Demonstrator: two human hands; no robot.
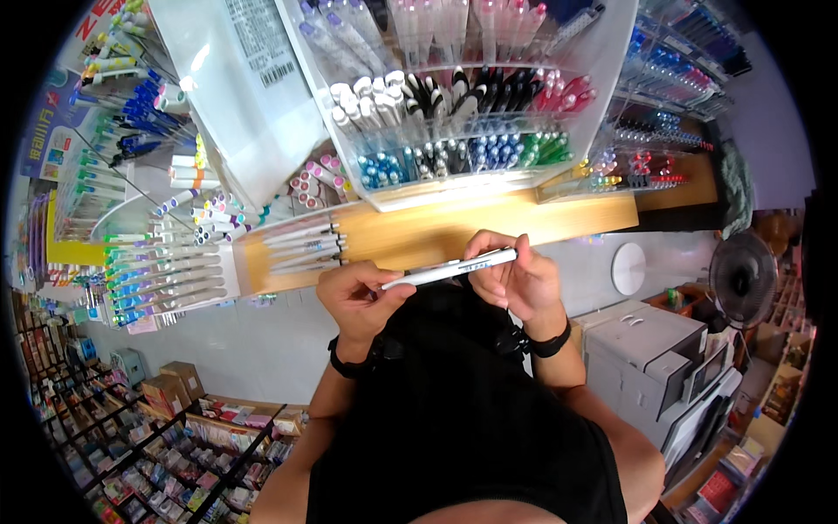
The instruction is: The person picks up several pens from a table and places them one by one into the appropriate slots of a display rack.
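Observation:
A white pen with a dark end [452, 268] lies level between my two hands, over the near edge of the wooden counter [419, 226]. My left hand [363, 298] pinches its white end between thumb and fingers. At the dark end, my right hand [517, 272] holds it with thumb and forefinger, the other fingers curled below. Small print shows on the barrel. Several similar white pens [308, 247] lie side by side on the counter, left of my hands.
Ahead stands a clear tiered pen rack [458, 190] full of pens. A plastic bag [242, 98] and more pen holders are at the left. A printer [641, 340] and a fan [744, 278] stand at the right, stocked shelves [177, 458] at the lower left.

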